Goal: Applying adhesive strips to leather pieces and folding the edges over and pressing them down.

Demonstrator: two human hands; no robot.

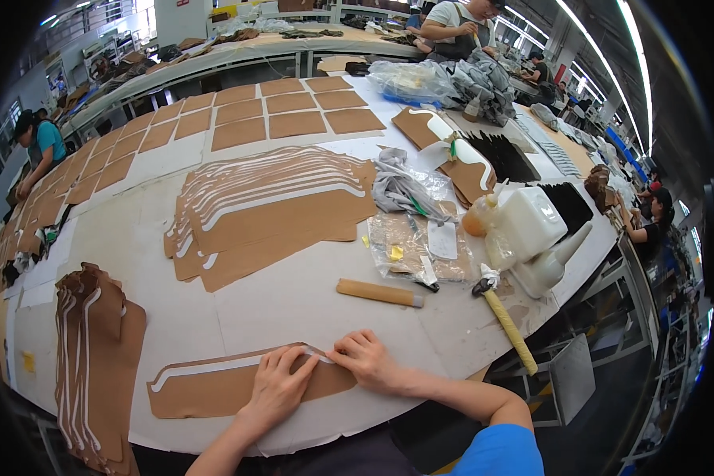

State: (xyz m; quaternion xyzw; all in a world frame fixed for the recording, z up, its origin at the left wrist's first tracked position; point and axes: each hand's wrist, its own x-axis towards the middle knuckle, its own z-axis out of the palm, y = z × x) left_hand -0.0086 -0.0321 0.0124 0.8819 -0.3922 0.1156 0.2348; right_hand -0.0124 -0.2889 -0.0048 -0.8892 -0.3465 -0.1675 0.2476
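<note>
A brown leather panel (pixel 214 397) lies flat at the table's near edge, with a white strip (pixel 206 368) along its far edge. My left hand (pixel 280 386) rests on the panel, its bent fingers gripping the far edge beside the strip. Close by on the right, my right hand (pixel 368 363) pinches the same edge near the panel's right end. The fingertips of both hands nearly meet there, and they cover part of the strip.
Similar panels form a fanned stack (pixel 278 210) beyond my hands and a folded pile (pixel 95 357) at the left. A wooden stick (pixel 379 293), a hammer (pixel 509 327), a white plastic jug (pixel 527 226) and a plastic bag (pixel 416 246) lie rightward. Several people work farther off.
</note>
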